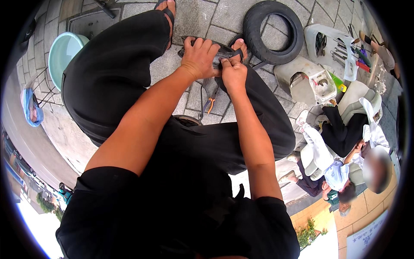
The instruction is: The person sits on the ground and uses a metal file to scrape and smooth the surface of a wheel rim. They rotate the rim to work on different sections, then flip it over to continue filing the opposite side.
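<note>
Between my knees, close to my sandalled feet, a dark curved piece [221, 50] like part of a tyre or wheel is held; my hands and leg hide much of it. My left hand [200, 57] lies over its near side with fingers curled round the edge. Beside it, my right hand [233, 77] is closed with its thumb pressing at the piece's edge. Pliers with orange handles [210, 105] rest on the paving below my hands. A loose black tyre [294, 32] lies flat beyond my right foot.
A cut-open white plastic container [312, 36] holds tools at the right, next to a second cut container [297, 86]. A pale green basin [54, 60] stands left, near a blue bag [32, 110]. Seated people [340, 172] are at the right; a road runs along the left.
</note>
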Action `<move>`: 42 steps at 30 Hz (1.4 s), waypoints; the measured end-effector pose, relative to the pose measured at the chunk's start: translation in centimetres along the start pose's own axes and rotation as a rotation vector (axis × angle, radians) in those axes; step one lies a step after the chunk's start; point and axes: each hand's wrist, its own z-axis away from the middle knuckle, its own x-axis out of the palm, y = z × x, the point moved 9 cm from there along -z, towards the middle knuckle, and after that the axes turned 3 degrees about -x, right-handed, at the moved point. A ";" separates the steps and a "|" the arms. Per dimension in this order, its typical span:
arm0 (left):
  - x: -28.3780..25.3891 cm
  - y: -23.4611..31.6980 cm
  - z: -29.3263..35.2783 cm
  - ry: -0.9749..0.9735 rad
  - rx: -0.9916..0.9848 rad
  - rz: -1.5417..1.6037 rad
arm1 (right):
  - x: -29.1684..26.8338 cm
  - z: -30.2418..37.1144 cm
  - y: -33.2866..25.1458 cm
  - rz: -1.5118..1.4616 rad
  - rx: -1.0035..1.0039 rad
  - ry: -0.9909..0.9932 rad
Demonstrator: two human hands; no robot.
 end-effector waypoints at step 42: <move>0.7 0.4 0.2 -0.076 -0.049 0.047 | 0.1 2.0 -7.3 0.699 -0.608 0.019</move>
